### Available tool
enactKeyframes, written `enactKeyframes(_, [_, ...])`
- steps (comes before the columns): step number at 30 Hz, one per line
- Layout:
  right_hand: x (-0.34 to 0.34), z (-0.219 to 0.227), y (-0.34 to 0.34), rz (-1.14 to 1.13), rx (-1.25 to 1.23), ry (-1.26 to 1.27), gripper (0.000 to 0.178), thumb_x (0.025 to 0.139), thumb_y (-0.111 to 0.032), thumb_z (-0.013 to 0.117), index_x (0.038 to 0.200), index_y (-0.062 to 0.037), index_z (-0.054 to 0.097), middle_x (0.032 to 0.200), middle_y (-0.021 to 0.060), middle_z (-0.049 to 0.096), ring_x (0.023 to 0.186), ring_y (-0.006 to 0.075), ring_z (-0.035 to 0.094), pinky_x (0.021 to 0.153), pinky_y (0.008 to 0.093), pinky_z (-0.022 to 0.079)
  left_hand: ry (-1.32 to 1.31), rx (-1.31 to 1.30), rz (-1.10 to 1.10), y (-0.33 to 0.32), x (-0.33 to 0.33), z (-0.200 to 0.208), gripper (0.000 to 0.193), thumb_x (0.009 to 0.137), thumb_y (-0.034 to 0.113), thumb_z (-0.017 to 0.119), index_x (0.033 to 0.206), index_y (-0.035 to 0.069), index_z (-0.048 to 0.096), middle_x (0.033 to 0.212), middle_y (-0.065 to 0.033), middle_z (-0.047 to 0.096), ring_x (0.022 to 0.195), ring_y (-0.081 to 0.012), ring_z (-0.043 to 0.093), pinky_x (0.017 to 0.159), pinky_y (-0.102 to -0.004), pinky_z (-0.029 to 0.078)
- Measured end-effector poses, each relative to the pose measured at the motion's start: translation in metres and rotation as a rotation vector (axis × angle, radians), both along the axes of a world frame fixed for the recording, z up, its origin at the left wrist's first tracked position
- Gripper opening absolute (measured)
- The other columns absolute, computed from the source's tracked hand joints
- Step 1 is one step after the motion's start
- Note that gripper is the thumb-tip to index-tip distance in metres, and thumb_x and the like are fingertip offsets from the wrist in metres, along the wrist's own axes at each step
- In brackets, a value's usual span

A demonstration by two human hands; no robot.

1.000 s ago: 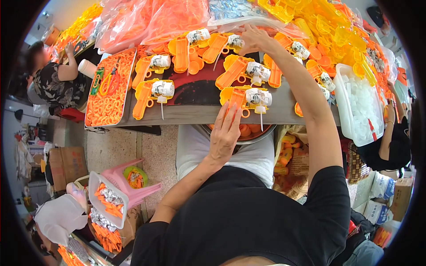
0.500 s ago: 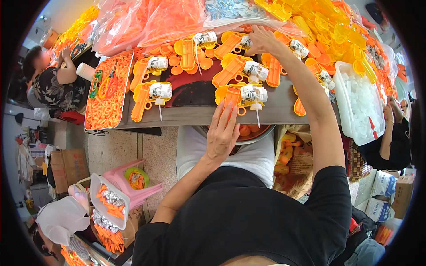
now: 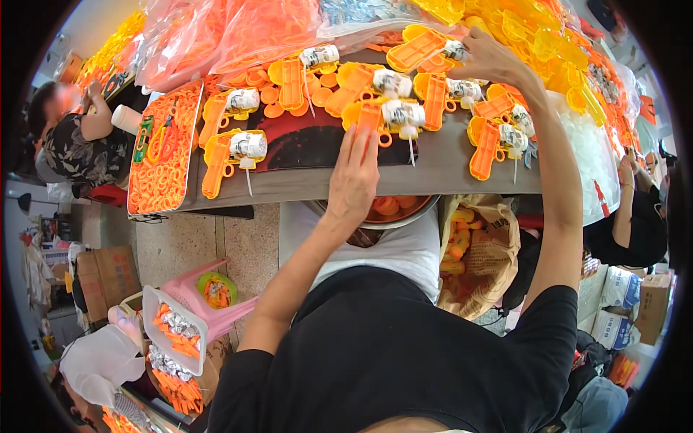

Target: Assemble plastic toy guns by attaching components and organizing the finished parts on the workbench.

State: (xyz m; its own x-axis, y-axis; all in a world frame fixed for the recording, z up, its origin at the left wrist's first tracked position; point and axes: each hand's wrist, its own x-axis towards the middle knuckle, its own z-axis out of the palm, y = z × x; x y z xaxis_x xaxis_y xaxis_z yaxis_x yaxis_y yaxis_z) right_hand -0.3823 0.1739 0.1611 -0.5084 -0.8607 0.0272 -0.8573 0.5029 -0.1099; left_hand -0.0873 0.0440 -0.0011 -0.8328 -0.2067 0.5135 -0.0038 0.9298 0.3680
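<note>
Several half-assembled toy guns lie on the table, each a yellow half-shell with an orange grip and a white printed mechanism. My left hand (image 3: 354, 177) rests with outstretched fingers on the orange grip of the nearest middle toy gun (image 3: 404, 114). Farther back, my right hand (image 3: 494, 59) reaches over and grips the white end of another toy gun (image 3: 415, 54); its fingertips are partly hidden. Between these two lies one more toy gun (image 3: 354, 85). To the right, under my right arm, sits a toy gun (image 3: 485, 148) with a white strip hanging down.
An orange-ring tray (image 3: 159, 173) with scissors and a cutter stands left. Bags of orange parts (image 3: 253, 32) and yellow shells (image 3: 534, 36) fill the back. A tub of translucent pieces (image 3: 588, 144) is right; a metal bowl (image 3: 411, 218) sits on my lap. Co-workers sit at both sides.
My right hand has shifted right with the far toy gun, which now lies farther from its neighbours. My left hand stays on the near toy gun. The whole view has shifted slightly.
</note>
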Motion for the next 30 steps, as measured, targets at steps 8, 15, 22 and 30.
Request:
enactKeyframes(8, [0.067,-0.009,0.045,0.019,0.031,-0.082,0.063,0.074,-0.046,0.075,0.101,0.0068,0.055,0.109,0.0177,0.050,0.103,0.0334,0.054,0.087,0.0405,0.046,0.041,-0.040,-0.055,-0.050,-0.067,-0.009,0.047,0.093,0.007,0.059,0.138,-0.004,0.049,0.144,-0.0218,0.046,0.140,-0.0399,0.038,0.117,-0.0431,0.036])
enactKeyframes(15, [0.127,-0.052,0.016,0.224,0.088,-0.096,0.060,0.072,-0.044,0.075,0.101,0.0056,0.056,0.107,0.0159,0.049,0.101,0.0311,0.054,0.086,0.0409,0.047,0.239,0.469,-0.130,-0.088,-0.024,0.028,0.033,0.101,0.009,0.052,0.131,-0.001,0.059,0.135,-0.0195,0.060,0.132,-0.0312,0.053,0.111,-0.0380,0.041])
enactKeyframes(22, [0.164,-0.086,-0.060,0.434,-0.069,0.021,0.059,0.068,-0.041,0.077,0.101,0.0047,0.059,0.110,0.0170,0.050,0.106,0.0323,0.053,0.091,0.0431,0.048,0.470,0.514,0.269,-0.083,0.079,0.024,0.024,0.099,0.002,0.053,0.117,0.000,0.068,0.115,-0.0131,0.069,0.106,-0.0261,0.064,0.095,-0.0352,0.049])
enactKeyframes(30, [0.157,-0.105,-0.123,0.548,-0.106,-0.007,0.066,0.066,-0.048,0.083,0.104,0.0018,0.061,0.115,0.0156,0.050,0.111,0.0324,0.050,0.094,0.0427,0.045,0.076,0.084,0.207,-0.064,0.106,0.006,0.040,0.094,0.008,0.061,0.133,-0.002,0.058,0.143,-0.0170,0.052,0.133,-0.0354,0.045,0.108,-0.0434,0.043])
